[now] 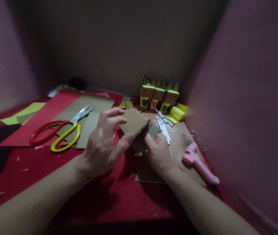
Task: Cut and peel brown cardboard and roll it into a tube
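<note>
Above the flat deep-red surface [41, 176], brown corrugated cardboard [136, 122] is gripped by the right hand [162, 153]; the left hand [104, 140] is held open just beside it. The surface is flanked by pinkish-purple side walls [251, 98] and backed by a shadowed grey wall [119, 42].

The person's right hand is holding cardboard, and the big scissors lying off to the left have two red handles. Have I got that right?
Not quite: the head view shows that the scissors have one red handle and one yellow handle. The rest holds: they lie off to the left, and the right hand is holding cardboard.
</note>
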Demonstrator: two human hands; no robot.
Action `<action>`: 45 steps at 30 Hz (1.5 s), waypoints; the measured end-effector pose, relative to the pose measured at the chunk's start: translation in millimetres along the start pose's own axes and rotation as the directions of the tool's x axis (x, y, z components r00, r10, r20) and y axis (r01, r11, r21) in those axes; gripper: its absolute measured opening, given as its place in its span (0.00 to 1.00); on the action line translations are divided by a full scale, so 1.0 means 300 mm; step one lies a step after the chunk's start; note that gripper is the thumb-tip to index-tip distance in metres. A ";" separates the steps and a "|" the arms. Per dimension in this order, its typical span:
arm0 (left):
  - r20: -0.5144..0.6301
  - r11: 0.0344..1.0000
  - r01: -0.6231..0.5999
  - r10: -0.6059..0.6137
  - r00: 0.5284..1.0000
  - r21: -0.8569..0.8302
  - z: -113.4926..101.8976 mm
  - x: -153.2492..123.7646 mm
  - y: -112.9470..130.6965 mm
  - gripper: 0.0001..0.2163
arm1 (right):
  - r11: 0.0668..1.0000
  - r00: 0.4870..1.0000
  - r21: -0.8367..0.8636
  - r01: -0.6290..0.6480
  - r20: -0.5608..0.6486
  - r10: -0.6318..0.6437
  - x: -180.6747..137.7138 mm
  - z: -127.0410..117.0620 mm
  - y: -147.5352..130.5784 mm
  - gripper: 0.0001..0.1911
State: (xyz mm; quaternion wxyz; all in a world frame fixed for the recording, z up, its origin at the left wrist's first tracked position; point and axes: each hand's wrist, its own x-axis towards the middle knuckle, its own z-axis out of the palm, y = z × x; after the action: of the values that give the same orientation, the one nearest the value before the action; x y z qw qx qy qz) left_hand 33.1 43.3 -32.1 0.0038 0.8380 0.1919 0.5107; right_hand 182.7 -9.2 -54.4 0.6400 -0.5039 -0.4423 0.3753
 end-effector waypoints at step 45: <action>0.317 0.933 0.338 -0.286 0.904 -0.122 0.044 -0.013 -0.011 0.18 | 0.912 0.991 0.402 -0.082 0.134 0.030 -0.015 0.015 0.003 0.02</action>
State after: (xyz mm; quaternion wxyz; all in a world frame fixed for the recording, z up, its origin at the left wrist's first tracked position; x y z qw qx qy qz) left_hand 41.8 47.5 -42.4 0.1875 0.8591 0.2760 0.3880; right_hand 177.1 -11.7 -55.6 0.6907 -0.3480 -0.3793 0.5079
